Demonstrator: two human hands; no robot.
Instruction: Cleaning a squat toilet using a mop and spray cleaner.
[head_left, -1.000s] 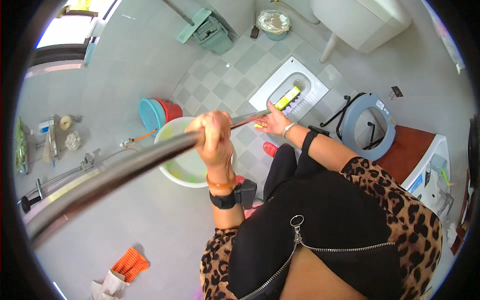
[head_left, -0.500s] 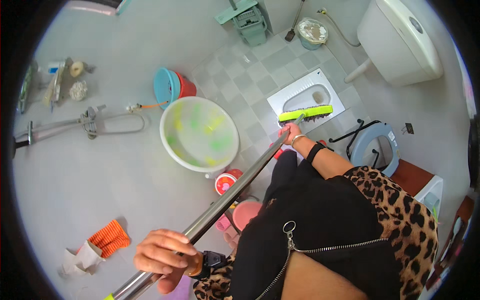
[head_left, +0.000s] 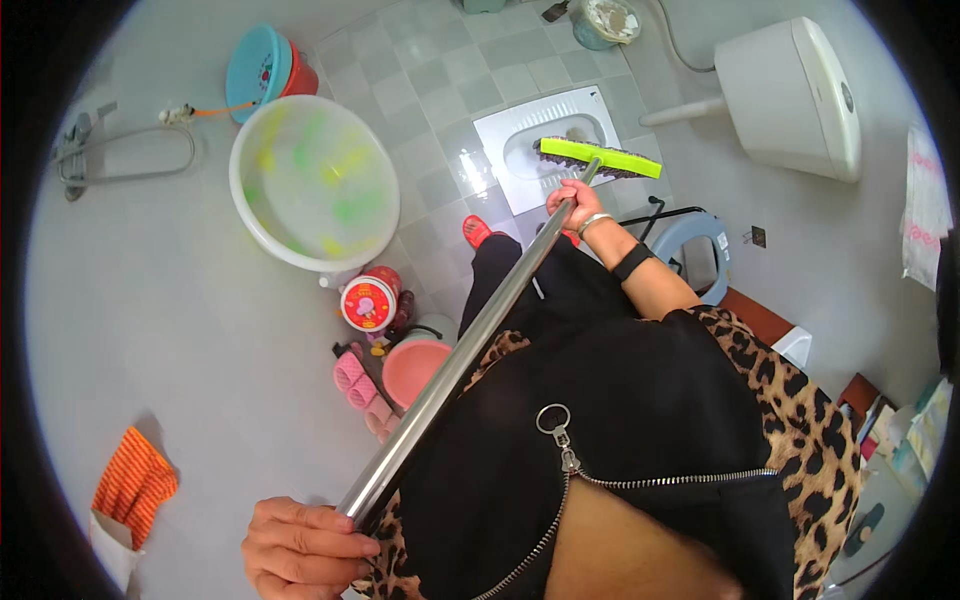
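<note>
A long push broom or floor brush crosses the view diagonally, with a shiny metal handle and a lime-green head with dark bristles. My left hand is closed round the handle near its upper end, at the lower left. Farther down the pole, close to the brush head, my right hand grips it too. The head appears over the white squat toilet; whether the bristles touch it I cannot tell. Red slippers show on my feet, beyond the dark trousers.
Left of the floor stands a big white basin, with blue and red buckets behind it. Pink tubs and a red-topped pail stand nearer. A toilet tank hangs at right above a blue-grey seat frame.
My view has shifted, moving the basin and tubs leftward and upward in the picture. The brush head has turned, its right end now tipping lower. Both hands keep hold of the broom.
</note>
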